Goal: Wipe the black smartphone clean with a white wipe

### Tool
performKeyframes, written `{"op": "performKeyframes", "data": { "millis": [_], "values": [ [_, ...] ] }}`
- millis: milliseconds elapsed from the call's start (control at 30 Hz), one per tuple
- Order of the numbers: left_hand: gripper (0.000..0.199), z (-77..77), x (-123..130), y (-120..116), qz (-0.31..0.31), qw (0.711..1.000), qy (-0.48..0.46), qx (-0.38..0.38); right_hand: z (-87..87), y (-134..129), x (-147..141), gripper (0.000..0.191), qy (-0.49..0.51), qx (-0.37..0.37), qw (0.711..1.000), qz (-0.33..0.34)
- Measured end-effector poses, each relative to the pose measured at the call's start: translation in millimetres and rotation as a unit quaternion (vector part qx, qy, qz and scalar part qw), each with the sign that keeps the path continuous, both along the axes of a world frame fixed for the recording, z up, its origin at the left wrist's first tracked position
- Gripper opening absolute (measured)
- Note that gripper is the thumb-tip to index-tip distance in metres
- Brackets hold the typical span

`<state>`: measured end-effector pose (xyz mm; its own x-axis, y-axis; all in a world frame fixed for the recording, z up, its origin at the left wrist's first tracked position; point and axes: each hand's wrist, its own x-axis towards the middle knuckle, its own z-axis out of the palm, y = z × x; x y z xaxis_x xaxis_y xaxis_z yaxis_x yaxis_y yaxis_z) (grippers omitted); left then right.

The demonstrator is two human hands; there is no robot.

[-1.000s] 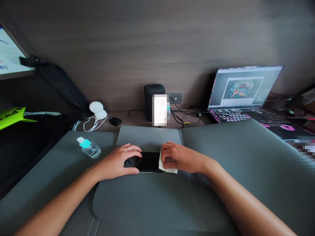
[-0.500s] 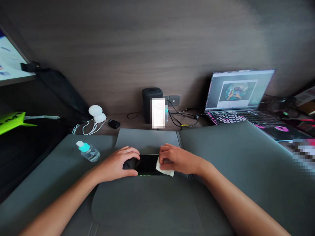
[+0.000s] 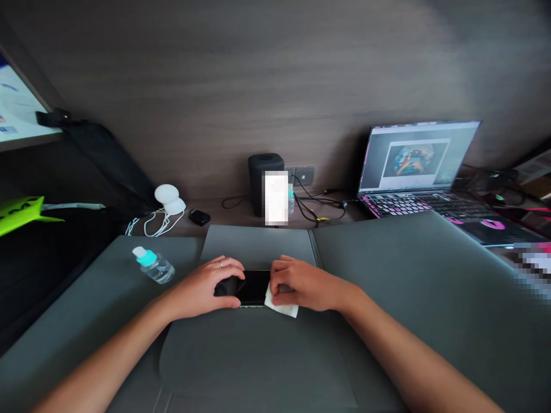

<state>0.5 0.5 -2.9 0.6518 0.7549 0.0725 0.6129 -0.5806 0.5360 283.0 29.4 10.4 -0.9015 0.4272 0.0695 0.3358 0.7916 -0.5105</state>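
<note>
A black-screened phone (image 3: 253, 288) lies flat on the dark grey padded surface, its long side running left to right. My left hand (image 3: 209, 287), with a ring on one finger, grips the phone's left end between thumb and fingers. Bunched fingers of my right hand (image 3: 297, 284) press a white cloth (image 3: 282, 307) onto the right part of the screen. That hand and the cloth hide the phone's right end. To the left of my left hand, a clear spray bottle (image 3: 158, 268) with a turquoise collar lies tilted on the surface.
Behind the surface stand a black cylindrical speaker (image 3: 256, 183), a white round device (image 3: 169, 199) with a cord, and a small black case (image 3: 199, 217). Black cables (image 3: 318, 209) lie right of the speaker. An open laptop (image 3: 417, 160) is at the right.
My right hand and the white cloth have slid slightly left and toward me over the phone. My left hand holds its place.
</note>
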Motion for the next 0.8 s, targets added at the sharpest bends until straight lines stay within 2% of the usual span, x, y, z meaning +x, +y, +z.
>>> {"op": "performKeyframes", "data": {
  "millis": [233, 367, 467, 667, 800],
  "values": [
    [0.029, 0.1, 0.4, 0.1, 0.004, 1.000, 0.003, -0.004, 1.4, 0.4, 0.0, 0.009, -0.001, -0.001, 1.000, -0.021],
    [0.031, -1.0, 0.3, 0.2, 0.002, 1.000, -0.003, -0.002, 0.2, -1.2, -4.0, 0.008, 0.013, -0.007, 1.000, 0.001],
    [0.035, -1.2, 0.0, -0.4, 0.010, 1.000, -0.005, -0.011, -0.2, 0.5, -4.9, 0.008, 0.025, -0.013, 1.000, 0.003],
    [0.042, 2.7, -1.0, -3.8, 0.028, 0.999, 0.005, -0.018, 7.7, 6.1, 12.6, 0.007, -0.022, -0.061, 0.998, 0.001],
    [0.051, 4.4, -0.2, -5.9, 0.040, 0.999, 0.018, -0.016, 6.4, 0.6, 3.8, 0.007, -0.011, -0.038, 0.999, 0.013]
  ]
}}
